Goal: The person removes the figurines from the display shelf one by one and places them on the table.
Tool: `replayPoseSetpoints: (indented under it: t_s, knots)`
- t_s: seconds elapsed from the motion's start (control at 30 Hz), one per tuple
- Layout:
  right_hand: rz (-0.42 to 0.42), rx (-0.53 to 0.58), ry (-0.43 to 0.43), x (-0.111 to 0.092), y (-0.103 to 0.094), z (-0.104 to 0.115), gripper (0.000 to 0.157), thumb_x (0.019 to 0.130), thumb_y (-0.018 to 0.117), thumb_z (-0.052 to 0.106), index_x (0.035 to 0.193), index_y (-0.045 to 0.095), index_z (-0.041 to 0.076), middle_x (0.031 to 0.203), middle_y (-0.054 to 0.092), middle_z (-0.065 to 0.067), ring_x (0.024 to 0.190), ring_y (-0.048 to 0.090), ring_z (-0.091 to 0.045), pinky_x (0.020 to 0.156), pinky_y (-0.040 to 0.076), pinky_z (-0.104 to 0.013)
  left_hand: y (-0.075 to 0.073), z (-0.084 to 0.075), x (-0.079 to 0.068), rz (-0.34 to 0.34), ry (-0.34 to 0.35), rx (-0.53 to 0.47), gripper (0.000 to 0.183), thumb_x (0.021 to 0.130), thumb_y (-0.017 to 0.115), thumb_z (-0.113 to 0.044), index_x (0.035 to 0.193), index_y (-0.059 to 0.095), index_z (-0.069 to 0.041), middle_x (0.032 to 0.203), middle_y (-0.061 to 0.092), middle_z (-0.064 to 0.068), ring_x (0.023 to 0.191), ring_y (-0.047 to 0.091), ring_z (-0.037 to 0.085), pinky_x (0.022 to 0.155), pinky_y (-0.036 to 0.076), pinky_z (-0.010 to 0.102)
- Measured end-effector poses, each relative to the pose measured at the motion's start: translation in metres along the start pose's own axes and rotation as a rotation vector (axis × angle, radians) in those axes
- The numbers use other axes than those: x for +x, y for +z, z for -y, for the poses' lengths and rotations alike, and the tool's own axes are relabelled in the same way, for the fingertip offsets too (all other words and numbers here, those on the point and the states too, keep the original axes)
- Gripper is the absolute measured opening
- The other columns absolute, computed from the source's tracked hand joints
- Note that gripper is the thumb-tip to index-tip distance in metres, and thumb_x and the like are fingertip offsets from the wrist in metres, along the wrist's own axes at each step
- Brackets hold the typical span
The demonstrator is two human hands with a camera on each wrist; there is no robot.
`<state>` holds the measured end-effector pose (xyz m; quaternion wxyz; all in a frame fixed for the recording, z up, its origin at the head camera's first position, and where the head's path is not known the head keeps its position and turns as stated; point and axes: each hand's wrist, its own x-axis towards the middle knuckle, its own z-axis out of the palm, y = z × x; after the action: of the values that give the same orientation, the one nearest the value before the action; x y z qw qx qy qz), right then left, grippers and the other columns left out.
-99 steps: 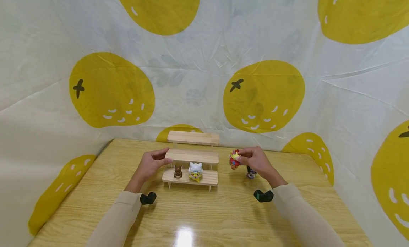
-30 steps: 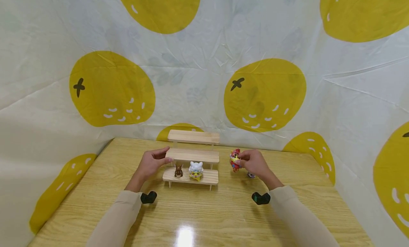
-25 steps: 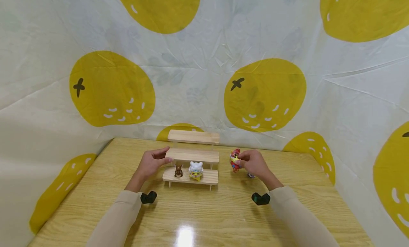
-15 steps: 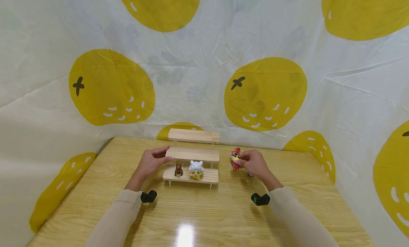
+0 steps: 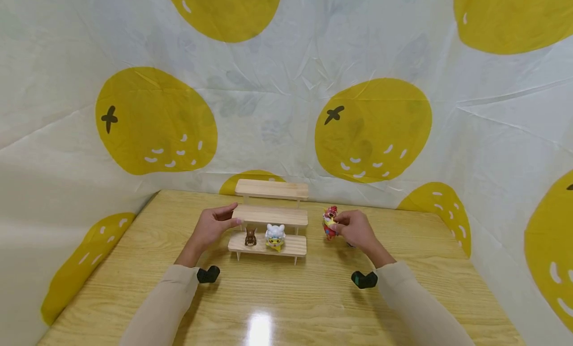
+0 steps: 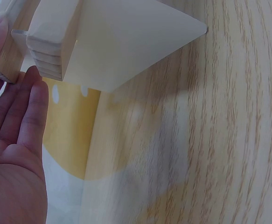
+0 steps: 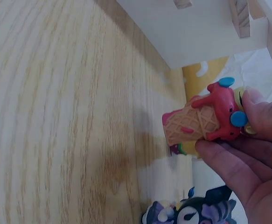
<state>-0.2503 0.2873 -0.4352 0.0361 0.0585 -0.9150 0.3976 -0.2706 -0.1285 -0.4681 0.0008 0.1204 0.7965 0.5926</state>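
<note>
In the head view, my left hand (image 5: pixel 209 232) holds the left end of a three-tier wooden display stand (image 5: pixel 270 216) at its middle board, thumb on one side and fingers on the other. To the right of the stand my right hand (image 5: pixel 358 231) pinches a red and yellow toy figurine (image 5: pixel 330 222). The right wrist view shows that figurine's waffle-cone base (image 7: pixel 191 125) pointing toward the table; whether it touches, I cannot tell. Two more figurines stand on the bottom board: a brown one with pointed ears (image 5: pixel 250 237) and a yellow one with a white hood (image 5: pixel 275 237).
A black and purple figurine (image 7: pixel 191 213) is beside the right hand in the right wrist view, mostly hidden by that hand from above. Wood-grain table (image 5: pixel 286 296) lies beneath everything. A white cloth with yellow fruit prints (image 5: pixel 268 127) hangs behind and at both sides.
The red and yellow figurine has turned from tilted to more upright in my right hand. That hand has shifted slightly left, covering more of the black and purple figurine. The left hand keeps its place.
</note>
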Motion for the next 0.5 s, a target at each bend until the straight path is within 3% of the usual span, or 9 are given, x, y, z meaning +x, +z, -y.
replayPoseSetpoints:
  t_s: [0.17, 0.5]
  knots:
    - [-0.01, -0.03, 0.006, 0.001, 0.003, 0.004, 0.022, 0.097, 0.073, 0.009, 0.113, 0.077, -0.005, 0.117, 0.075, -0.023, 0.098, 0.07, -0.028, 0.073, 0.056, -0.03, -0.001, -0.001, 0.0, -0.009, 0.002, 0.004, 0.063, 0.094, 0.08, -0.028, 0.15, 0.058, -0.012, 0.156, 0.054, 0.011, 0.143, 0.054, 0.031, 0.107, 0.055, 0.038]
    - [-0.044, -0.063, -0.009, 0.0, 0.012, 0.003, 0.018, 0.094, 0.074, 0.004, 0.108, 0.076, -0.008, 0.108, 0.077, -0.022, 0.091, 0.067, -0.026, 0.073, 0.055, -0.033, 0.0, 0.0, -0.001, -0.005, -0.01, 0.0, 0.063, 0.093, 0.081, -0.029, 0.15, 0.058, -0.013, 0.157, 0.053, 0.013, 0.144, 0.053, 0.034, 0.109, 0.054, 0.042]
